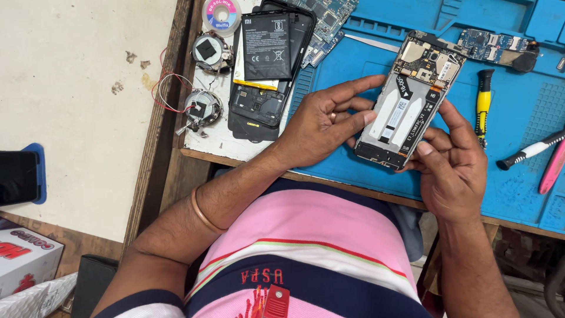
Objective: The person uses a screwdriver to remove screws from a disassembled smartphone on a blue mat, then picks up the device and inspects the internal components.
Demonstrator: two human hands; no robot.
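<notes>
An opened phone [406, 103] with its back off shows a circuit board at the top and a bare battery bay. Both hands hold it tilted just above the blue work mat [518, 106]. My left hand [321, 123] grips its left edge, fingers stretched along the side. My right hand [450, 159] cups the lower right corner, thumb on the frame.
A black battery [266, 46] lies on another opened phone [259, 103] on the left. Two small round parts with red wires [203, 106], a solder wick spool [222, 15], loose circuit boards [497, 47], a yellow-handled screwdriver [482, 100] and pink-handled tools [550, 168] lie around.
</notes>
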